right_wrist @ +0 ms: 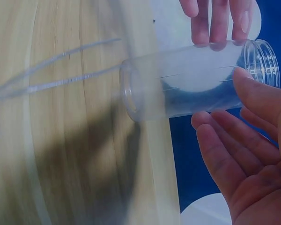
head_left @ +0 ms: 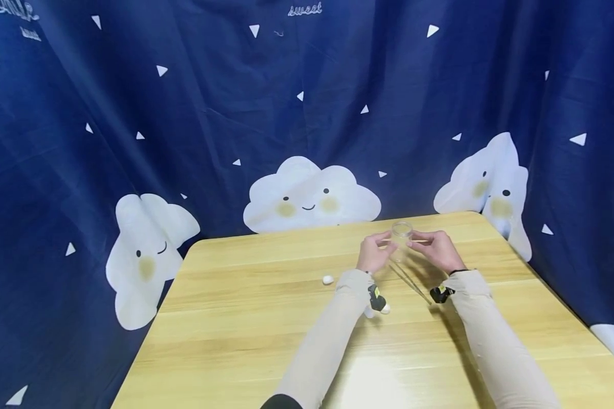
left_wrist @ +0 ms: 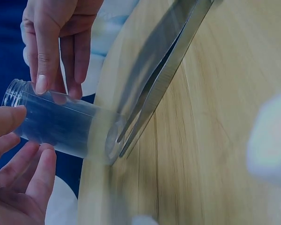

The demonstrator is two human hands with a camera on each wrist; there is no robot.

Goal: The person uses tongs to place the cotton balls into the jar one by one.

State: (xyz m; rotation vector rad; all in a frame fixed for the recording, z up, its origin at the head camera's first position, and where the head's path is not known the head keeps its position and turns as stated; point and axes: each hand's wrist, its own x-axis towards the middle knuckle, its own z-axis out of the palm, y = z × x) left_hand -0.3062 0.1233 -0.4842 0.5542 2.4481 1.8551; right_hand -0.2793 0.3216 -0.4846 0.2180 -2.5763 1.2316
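A clear cylindrical jar (head_left: 401, 243) with a threaded, uncovered mouth stands between my two hands near the far right of the table. My left hand (head_left: 373, 254) holds it from the left, thumb and fingertips near the rim. From the other side my right hand (head_left: 440, 253) grips it with thumb and fingers. The jar's wall (right_wrist: 196, 84) looks see-through in the right wrist view. Metal tweezers (left_wrist: 166, 72) lie on the table just in front of the jar's base, tips toward it. Whether the base touches the table is hard to tell.
A small white ball-like piece (head_left: 328, 280) lies on the wooden table (head_left: 235, 318), left of my left hand. More white pieces (head_left: 385, 309) sit by my left wrist, partly hidden by the sleeve. A dark blue curtain (head_left: 307, 125) with clouds hangs behind the table.
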